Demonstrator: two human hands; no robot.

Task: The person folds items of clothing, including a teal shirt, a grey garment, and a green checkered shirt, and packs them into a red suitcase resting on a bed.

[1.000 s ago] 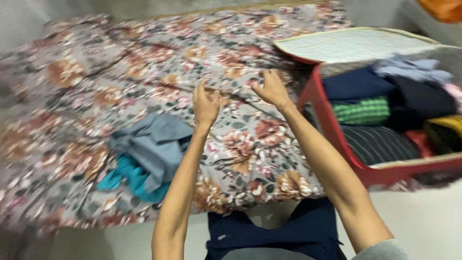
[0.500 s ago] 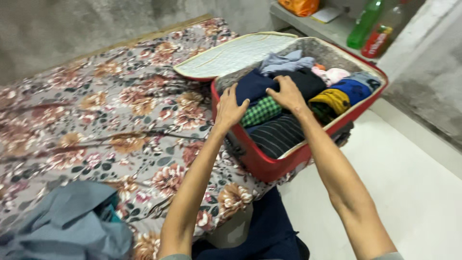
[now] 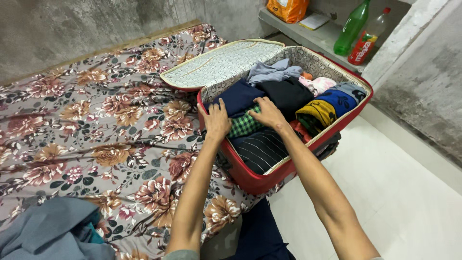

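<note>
Both hands flat, fingers spread, gripping nothing: left hand (image 3: 215,120) on the near edge of the open red suitcase (image 3: 250,179), right hand (image 3: 267,112) pressing the green checked garment (image 3: 244,126) at 3 o'clock of the left. Grey clothes pile (image 3: 48,233) way off at 7 o'clock on the floral sheet (image 3: 96,125).

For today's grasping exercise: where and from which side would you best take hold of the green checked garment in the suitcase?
Probably from above, at the green checked garment's exposed folded middle between the left hand and right hand; neighbouring clothes hem its sides, so only the top is free.
</note>
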